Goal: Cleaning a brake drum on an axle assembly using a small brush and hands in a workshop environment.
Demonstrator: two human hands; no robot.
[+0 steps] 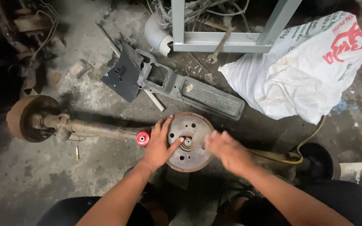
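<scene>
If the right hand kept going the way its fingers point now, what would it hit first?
The right hand is motion-blurred, fingers pointing left toward the rusty brake drum. It would probably meet the drum's right rim first, then the centre hub; whether it already touches is unclear.

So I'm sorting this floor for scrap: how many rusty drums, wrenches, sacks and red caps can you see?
Rusty drums: 2, one under the left hand and right hand at, one at the axle's far end
Wrenches: 1
White sacks: 1
Red caps: 1
Total: 5
</scene>
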